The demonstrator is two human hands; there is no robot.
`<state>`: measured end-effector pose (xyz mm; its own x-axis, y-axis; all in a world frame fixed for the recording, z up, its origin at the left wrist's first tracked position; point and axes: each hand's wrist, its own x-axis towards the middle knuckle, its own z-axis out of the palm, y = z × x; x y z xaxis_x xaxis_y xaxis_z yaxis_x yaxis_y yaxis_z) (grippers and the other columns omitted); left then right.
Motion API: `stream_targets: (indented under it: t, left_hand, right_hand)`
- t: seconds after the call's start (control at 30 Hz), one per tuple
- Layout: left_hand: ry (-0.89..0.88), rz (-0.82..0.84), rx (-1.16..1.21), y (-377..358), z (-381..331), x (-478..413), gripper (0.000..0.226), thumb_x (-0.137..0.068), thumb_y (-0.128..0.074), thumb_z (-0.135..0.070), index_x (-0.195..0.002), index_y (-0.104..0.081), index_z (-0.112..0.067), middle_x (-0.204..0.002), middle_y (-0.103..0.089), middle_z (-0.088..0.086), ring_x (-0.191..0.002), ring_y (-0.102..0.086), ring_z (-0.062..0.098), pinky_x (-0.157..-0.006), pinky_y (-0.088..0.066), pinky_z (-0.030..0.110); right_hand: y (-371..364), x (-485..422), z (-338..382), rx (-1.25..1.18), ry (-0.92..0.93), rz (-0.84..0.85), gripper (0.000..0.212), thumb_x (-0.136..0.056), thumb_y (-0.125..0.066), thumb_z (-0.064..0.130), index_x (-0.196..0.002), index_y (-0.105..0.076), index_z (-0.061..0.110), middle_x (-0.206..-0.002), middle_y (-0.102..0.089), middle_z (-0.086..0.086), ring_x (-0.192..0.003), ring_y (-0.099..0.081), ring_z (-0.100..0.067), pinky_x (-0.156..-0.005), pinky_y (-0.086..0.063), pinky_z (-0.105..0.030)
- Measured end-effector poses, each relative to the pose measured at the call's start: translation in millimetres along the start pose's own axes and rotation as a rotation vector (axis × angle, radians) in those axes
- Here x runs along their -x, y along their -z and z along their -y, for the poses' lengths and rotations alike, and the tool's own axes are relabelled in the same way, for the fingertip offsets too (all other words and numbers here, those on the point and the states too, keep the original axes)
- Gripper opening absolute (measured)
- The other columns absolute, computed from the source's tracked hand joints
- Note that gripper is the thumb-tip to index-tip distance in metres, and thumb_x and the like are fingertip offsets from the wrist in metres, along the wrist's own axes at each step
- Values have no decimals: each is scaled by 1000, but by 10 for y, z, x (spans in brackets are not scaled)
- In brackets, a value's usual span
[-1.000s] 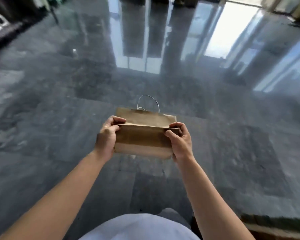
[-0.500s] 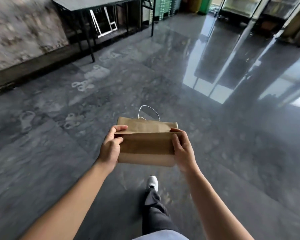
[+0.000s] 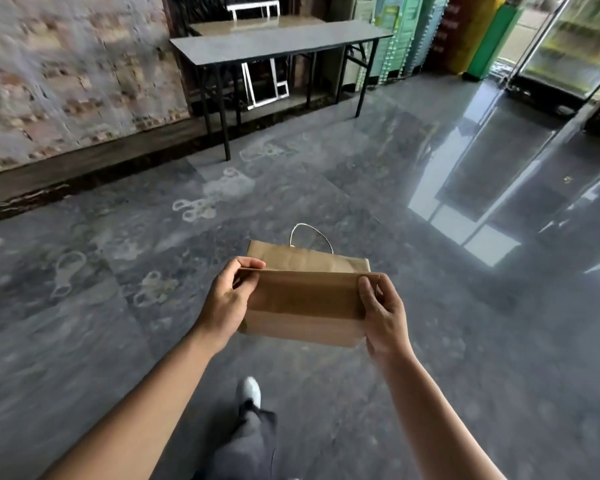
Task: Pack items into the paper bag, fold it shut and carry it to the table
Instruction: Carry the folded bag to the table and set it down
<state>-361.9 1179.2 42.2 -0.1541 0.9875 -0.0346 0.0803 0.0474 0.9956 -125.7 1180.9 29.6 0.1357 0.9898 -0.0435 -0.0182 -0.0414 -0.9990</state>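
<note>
I hold a brown paper bag (image 3: pixel 305 303) in front of me above the floor, its top folded over and a white string handle sticking up behind the fold. My left hand (image 3: pixel 227 299) grips the bag's left end at the fold. Its right end is gripped by my right hand (image 3: pixel 383 311). What is inside the bag is hidden. A grey folding table (image 3: pixel 274 46) with black legs stands ahead by the wall, its top bare.
A rough brick wall (image 3: pixel 70 81) runs along the left with a dark kerb at its base. Stacked green crates (image 3: pixel 400 32) and a glass-door fridge (image 3: pixel 565 46) stand at the far right. The dark glossy floor (image 3: pixel 430 202) lies between me and the table. My foot (image 3: pixel 248 391) steps forward.
The view has swung left and up: the grey table now stands straight ahead and nearer. Both hands keep the same hold on the folded bag.
</note>
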Motion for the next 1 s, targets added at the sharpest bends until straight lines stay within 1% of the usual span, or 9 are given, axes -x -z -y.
stream_targets:
  t: [0.17, 0.3, 0.4, 0.53, 0.63, 0.73, 0.83, 0.9, 1.0]
  left_hand:
    - [-39, 17, 49, 24, 170, -1441, 24, -94, -53, -10, -102, -67, -27, -100, -69, -24, -93, -60, -13, -80, -43, 0]
    - [-72, 18, 111, 59, 236, -2859, 28, -92, -55, -20, -114, -66, -33, -121, -65, -20, -114, -56, -8, -90, -44, 10]
    - [-80, 22, 146, 77, 146, -3885, 26, -90, -53, -26, -109, -66, -38, -117, -66, -18, -108, -58, -2, -86, -44, 13]
    - [-63, -23, 168, 57, 3, -5130, 17, -92, -52, -24, -98, -67, -29, -104, -66, -12, -100, -58, 8, -92, -41, 27]
    - [-17, -60, 195, 55, 2, -6013, 34, -96, -50, -18, -129, -58, -21, -126, -58, -16, -114, -54, -8, -99, -41, 13]
    - [29, -13, 179, 15, 82, -6928, 40, -98, -47, -16, -138, -50, -17, -124, -56, -24, -110, -51, -19, -94, -40, 3]
    - [45, -54, 155, -117, 198, -7939, 38, -100, -43, -19, -138, -48, -13, -144, -47, -13, -131, -43, -2, -114, -30, 22]
    - [81, -95, 176, -231, 244, -8634, 35, -101, -41, -22, -135, -52, -21, -149, -42, -5, -137, -39, 11, -118, -25, 36]
    - [100, -110, 213, -332, 201, -9658, 26, -97, -44, -27, -100, -65, -42, -151, -40, -5, -139, -37, 13, -118, -24, 45]
  right_hand:
    - [-387, -1424, -78, -39, -14, 45, 24, -96, -53, 23, -80, -54, 6, -59, -49, 11, -55, -40, -5, -47, -34, -20]
    - [-839, -2780, -19, -39, -30, 20, 26, -98, -52, 20, -84, -52, -2, -62, -43, 3, -57, -35, -9, -50, -29, -26]
    - [-1181, -3775, 145, -41, -19, 6, 28, -98, -52, 19, -85, -51, -5, -67, -42, -3, -60, -35, -11, -52, -29, -27]
    - [-1541, -4915, 341, -46, -27, 30, 22, -98, -52, 21, -85, -56, 3, -69, -49, -2, -61, -40, -8, -51, -34, -22]
    - [-1746, -5714, 343, -71, -48, 88, 15, -98, -52, 21, -88, -62, 18, -69, -59, 6, -63, -46, -7, -52, -39, -21]
    - [-1941, -6603, 194, -100, -95, 116, 15, -97, -52, 21, -93, -66, 21, -74, -61, 8, -72, -49, -11, -60, -39, -27]
    - [-2192, -7613, 11, -135, -96, 116, 14, -95, -53, 24, -94, -67, 22, -82, -59, 1, -81, -46, -17, -68, -37, -33]
    - [-2372, -8334, -56, -122, -108, 102, 14, -92, -52, 27, -93, -64, 21, -88, -55, -6, -85, -43, -21, -75, -34, -37]
    - [-2614, -9444, 16, -125, -125, 113, 16, -89, -51, 29, -94, -61, 17, -89, -54, -6, -85, -44, -19, -80, -33, -37]
